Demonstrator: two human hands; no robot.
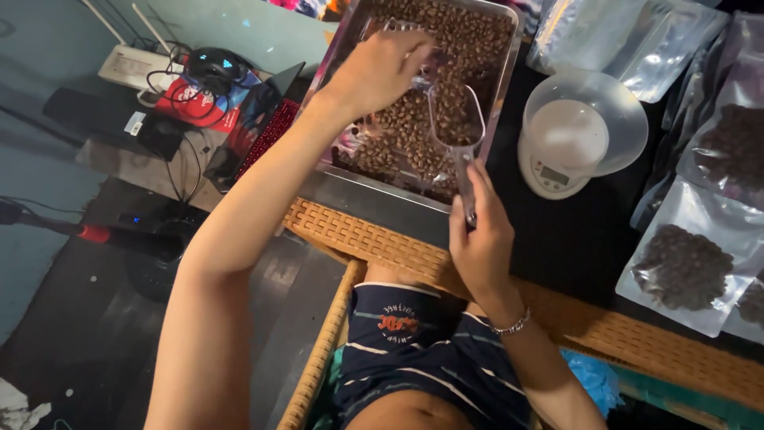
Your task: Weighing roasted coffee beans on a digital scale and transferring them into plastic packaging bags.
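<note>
Dim room, grey floor at far left with cables, a router and a red-and-black gadget heap. Dark surface [557, 239] edged in woven rattan along its near side. Toward the far-left corner, metal tray [509, 48] filled with brown coffee beans [469, 32]. Along the right edge, 3 or so clear pouches [692, 263] already holding dark beans, empty ones at the far-right corner. Between tray and pouches, white kitchen scale [557, 163] carrying a clear bowl [589, 107]. Over the tray, clear plastic scoop [455, 115], loaded. Right hand [481, 235] clamped on the scoop's handle at the near edge; left hand [382, 68] curled over the scoop's far end, possibly pushing beans in. Likely risk: tilting the scoop during a lift, scattering beans over the rattan edge and onto the floor.
</note>
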